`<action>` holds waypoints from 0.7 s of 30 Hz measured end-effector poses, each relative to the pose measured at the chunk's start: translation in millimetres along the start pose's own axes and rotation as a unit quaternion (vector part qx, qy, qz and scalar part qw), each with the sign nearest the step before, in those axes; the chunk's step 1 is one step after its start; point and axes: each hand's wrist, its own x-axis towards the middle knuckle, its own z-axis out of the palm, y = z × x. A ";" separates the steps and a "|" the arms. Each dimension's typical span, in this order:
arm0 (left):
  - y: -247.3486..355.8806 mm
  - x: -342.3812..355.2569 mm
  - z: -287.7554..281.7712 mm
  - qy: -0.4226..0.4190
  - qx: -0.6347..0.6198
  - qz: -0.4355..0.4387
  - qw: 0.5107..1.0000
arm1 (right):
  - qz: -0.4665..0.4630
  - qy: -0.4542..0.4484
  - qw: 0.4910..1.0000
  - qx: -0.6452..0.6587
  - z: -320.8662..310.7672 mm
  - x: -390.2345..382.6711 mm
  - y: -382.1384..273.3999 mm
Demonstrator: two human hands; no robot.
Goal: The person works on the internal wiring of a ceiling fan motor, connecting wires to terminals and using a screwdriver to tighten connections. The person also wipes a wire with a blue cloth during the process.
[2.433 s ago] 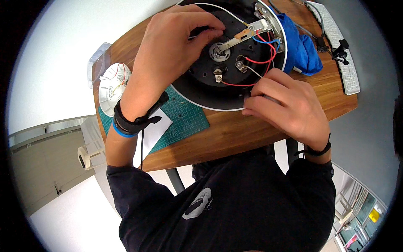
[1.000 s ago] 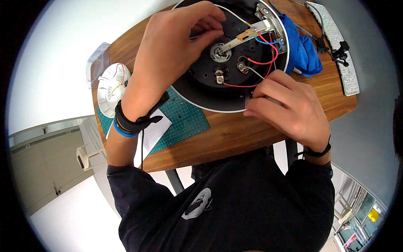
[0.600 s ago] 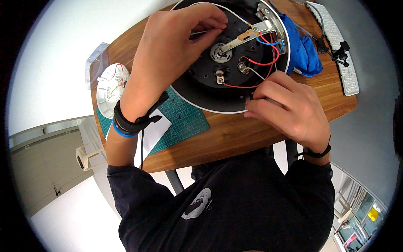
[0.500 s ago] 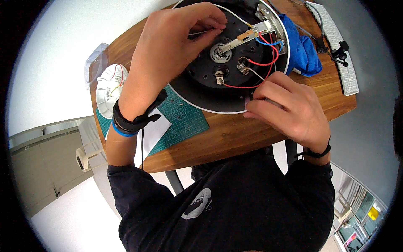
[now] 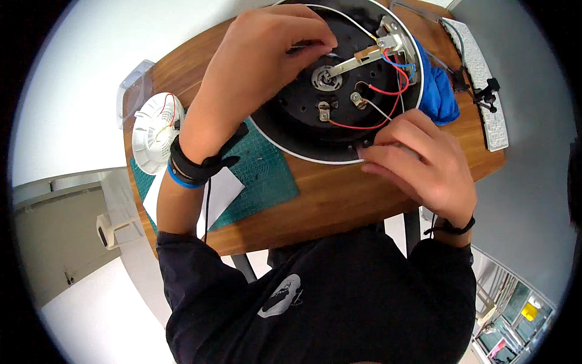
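Observation:
A round black appliance housing (image 5: 285, 130) with a white rim lies open at the far side of the table, wiring inside facing up. My left hand (image 5: 267, 60) reaches over its left part, thumb and fingers pinched; a small pale bit shows at the fingertips, too little to name. From the upper right, a white wire (image 5: 345, 18) curves away behind this hand. A metal strip (image 5: 351, 62) spans from the centre disc (image 5: 326, 78) to a bracket. Red wires (image 5: 357, 127) run to screw terminals. My right hand (image 5: 424, 161) is closed on the housing's near right rim.
On the left are a white vented plastic cover (image 5: 148, 136) with thin wires and a clear plastic tray (image 5: 134, 91). White paper (image 5: 227, 191) overlaps a green cutting mat (image 5: 276, 176). Blue cloth (image 5: 439, 94) and a white strip (image 5: 479, 79) with a cable lie right.
My left fingertips have shifted slightly right and down, toward the metal strip. The pale strand seen earlier between them is now mostly hidden. My right hand keeps its grip on the rim.

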 end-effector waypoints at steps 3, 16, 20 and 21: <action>-8.6 -4.2 4.2 0.030 0.028 0.017 0.999 | -0.001 -0.014 1.000 0.011 -0.6 4.3 3.3; -36.2 -1.4 13.7 0.065 -0.008 0.022 0.998 | -0.011 -0.014 0.995 0.098 1.8 22.5 25.0; -43.5 -0.9 12.6 0.054 -0.023 0.017 0.998 | -0.024 -0.013 0.993 0.119 3.7 25.2 34.7; -45.0 -0.2 12.2 0.056 -0.027 0.022 0.998 | -0.026 -0.012 0.992 0.123 4.4 25.5 37.2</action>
